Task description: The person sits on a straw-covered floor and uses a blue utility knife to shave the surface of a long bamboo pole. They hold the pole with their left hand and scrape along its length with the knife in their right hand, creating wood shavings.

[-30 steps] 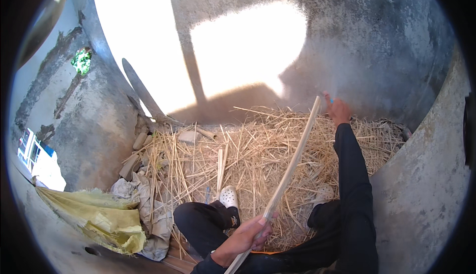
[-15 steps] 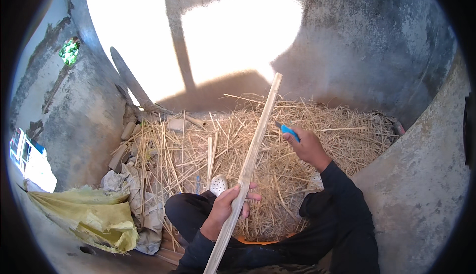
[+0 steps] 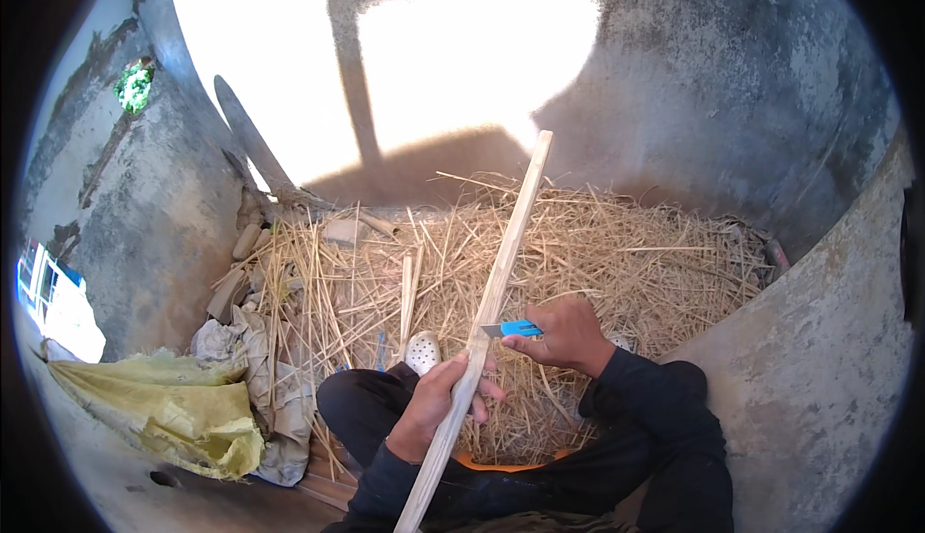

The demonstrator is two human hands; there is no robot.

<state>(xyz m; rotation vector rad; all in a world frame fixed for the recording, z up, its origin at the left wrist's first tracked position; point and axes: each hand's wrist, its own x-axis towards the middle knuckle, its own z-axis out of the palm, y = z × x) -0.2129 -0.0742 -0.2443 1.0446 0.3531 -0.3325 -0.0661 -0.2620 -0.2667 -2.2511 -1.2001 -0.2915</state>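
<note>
A long, pale wooden strip (image 3: 513, 242) slants from my lap up toward the far wall. My left hand (image 3: 436, 406) is closed round its lower part, thumb on the near side and fingertips showing past the right edge. In my right hand (image 3: 570, 335) is a blue utility knife (image 3: 520, 328) with its blade out. The blade points left, and its tip meets or overlaps the strip just above my left hand; whether it cuts in cannot be made out.
Straw-like shavings (image 3: 655, 263) cover the floor ahead, with longer split strips (image 3: 323, 292) at the left. A yellow sack (image 3: 164, 413) lies at the lower left. Concrete walls (image 3: 713, 99) stand around me. A white perforated shoe (image 3: 422, 352) shows beside my left hand.
My right hand has come down and left with the utility knife, bringing the blade from beside the strip's upper part to just above my left hand. The left hand keeps its grip.
</note>
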